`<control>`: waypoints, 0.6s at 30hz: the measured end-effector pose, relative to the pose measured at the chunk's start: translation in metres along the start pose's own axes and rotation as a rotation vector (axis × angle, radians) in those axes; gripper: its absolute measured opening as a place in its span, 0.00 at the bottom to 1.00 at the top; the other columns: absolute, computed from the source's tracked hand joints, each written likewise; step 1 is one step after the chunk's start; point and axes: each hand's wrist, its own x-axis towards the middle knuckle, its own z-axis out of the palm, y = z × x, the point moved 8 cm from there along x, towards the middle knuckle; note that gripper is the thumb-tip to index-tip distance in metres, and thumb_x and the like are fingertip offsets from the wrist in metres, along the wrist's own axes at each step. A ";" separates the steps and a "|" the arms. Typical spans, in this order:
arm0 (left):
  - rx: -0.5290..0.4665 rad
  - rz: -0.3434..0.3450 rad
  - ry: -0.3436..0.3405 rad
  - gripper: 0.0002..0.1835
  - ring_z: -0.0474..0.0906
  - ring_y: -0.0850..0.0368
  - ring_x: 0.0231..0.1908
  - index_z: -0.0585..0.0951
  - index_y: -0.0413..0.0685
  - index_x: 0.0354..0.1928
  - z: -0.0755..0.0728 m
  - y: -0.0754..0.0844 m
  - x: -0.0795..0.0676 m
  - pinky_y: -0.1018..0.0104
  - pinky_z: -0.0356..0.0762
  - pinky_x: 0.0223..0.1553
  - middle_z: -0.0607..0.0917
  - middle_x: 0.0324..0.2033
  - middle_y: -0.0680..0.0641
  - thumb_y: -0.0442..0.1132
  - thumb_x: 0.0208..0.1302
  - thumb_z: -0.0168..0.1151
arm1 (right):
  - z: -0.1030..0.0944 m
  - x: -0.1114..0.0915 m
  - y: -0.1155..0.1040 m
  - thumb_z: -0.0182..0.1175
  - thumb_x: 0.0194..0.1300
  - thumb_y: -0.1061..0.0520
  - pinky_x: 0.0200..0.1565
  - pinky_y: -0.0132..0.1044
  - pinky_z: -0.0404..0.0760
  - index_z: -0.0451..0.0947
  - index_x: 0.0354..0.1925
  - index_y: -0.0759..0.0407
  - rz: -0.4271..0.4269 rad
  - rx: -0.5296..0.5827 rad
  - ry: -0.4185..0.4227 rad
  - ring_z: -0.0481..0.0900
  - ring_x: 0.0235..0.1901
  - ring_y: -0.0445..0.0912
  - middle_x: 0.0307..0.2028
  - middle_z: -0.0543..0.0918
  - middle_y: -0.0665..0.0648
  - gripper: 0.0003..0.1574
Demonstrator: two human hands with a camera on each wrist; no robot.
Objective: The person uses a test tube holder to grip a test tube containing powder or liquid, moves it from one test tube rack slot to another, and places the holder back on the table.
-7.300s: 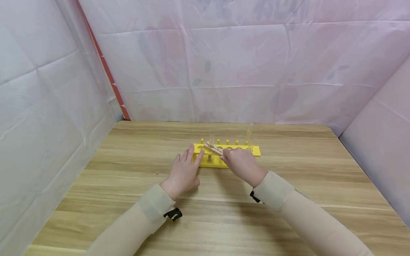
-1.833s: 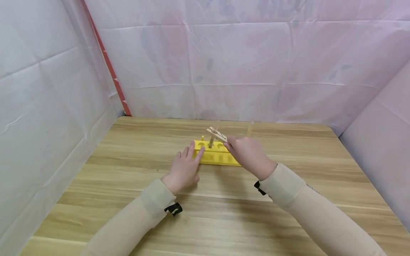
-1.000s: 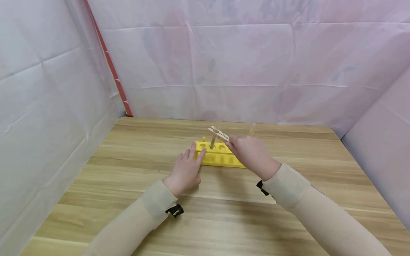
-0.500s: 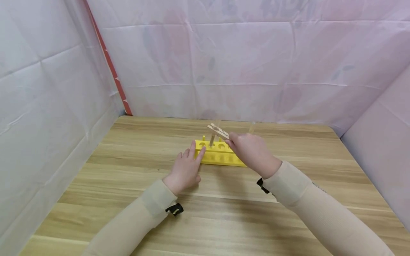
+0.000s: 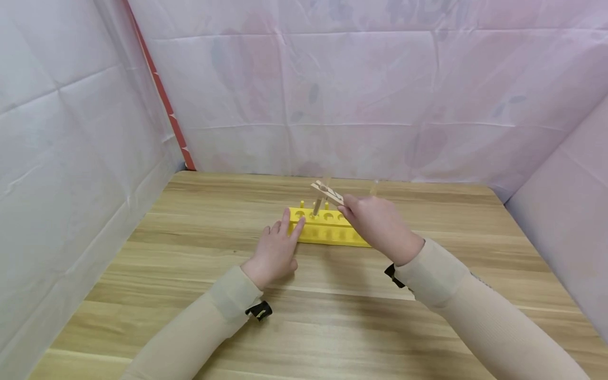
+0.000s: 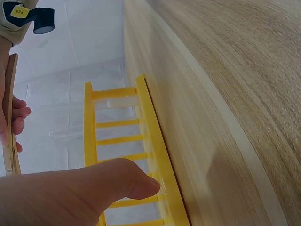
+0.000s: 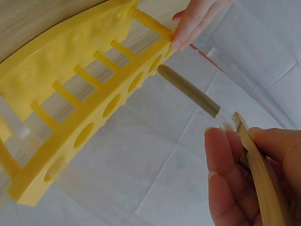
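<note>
A yellow test tube rack (image 5: 332,237) stands on the table. My left hand (image 5: 274,249) rests on its left end with fingers extended; the thumb (image 6: 113,181) shows large in the left wrist view. My right hand (image 5: 381,227) grips a wooden test tube clamp (image 5: 329,193), whose jaws hold a glass test tube (image 5: 317,206) with grey-brown contents. In the right wrist view this test tube (image 7: 188,90) is tilted, its rounded bottom at or just above a hole near the rack's left end. Part of the rack's right side is hidden behind my right hand.
Another clear test tube (image 7: 84,190) stands in the rack's right end hole, with its top (image 5: 374,187) showing behind my right hand. Yellow pegs (image 5: 302,204) line the rack's back. The wooden table (image 5: 304,327) is bounded by white fabric walls (image 5: 228,95).
At 7.3 s ago the test tube stood down in the rack, with the clamp low at it. My right hand has raised clamp and tube, drifting slightly right. The left hand stays at the rack.
</note>
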 end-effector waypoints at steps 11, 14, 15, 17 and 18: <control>0.012 0.001 -0.012 0.52 0.71 0.43 0.54 0.46 0.48 0.73 0.001 0.001 0.001 0.50 0.70 0.53 0.46 0.69 0.30 0.56 0.53 0.64 | -0.001 -0.002 0.002 0.58 0.64 0.56 0.15 0.32 0.56 0.63 0.19 0.56 0.009 0.014 0.004 0.56 0.11 0.41 0.11 0.60 0.49 0.20; 0.009 0.000 -0.011 0.52 0.72 0.43 0.53 0.46 0.48 0.73 0.001 0.001 0.002 0.51 0.70 0.52 0.46 0.69 0.30 0.55 0.53 0.64 | -0.002 -0.003 0.003 0.58 0.64 0.57 0.15 0.32 0.56 0.63 0.20 0.56 0.014 0.020 0.000 0.56 0.12 0.41 0.12 0.60 0.49 0.19; 0.006 0.000 -0.009 0.52 0.73 0.44 0.53 0.47 0.48 0.73 0.001 0.001 0.002 0.51 0.70 0.52 0.47 0.69 0.30 0.55 0.53 0.64 | -0.002 -0.004 0.004 0.58 0.64 0.57 0.16 0.32 0.56 0.64 0.20 0.56 0.015 0.022 0.000 0.56 0.12 0.41 0.12 0.60 0.49 0.18; 0.002 0.000 -0.009 0.52 0.73 0.44 0.52 0.47 0.48 0.73 0.002 0.001 0.002 0.51 0.70 0.52 0.47 0.69 0.30 0.55 0.53 0.64 | -0.003 -0.004 0.005 0.58 0.65 0.57 0.16 0.33 0.57 0.65 0.21 0.57 0.016 0.023 0.005 0.56 0.12 0.41 0.12 0.61 0.49 0.17; 0.002 -0.003 -0.014 0.52 0.73 0.44 0.52 0.46 0.49 0.73 0.002 0.001 0.002 0.51 0.70 0.52 0.46 0.69 0.30 0.55 0.53 0.64 | -0.003 -0.005 0.005 0.58 0.65 0.57 0.16 0.33 0.57 0.66 0.21 0.57 0.015 0.022 0.010 0.56 0.12 0.41 0.12 0.61 0.49 0.17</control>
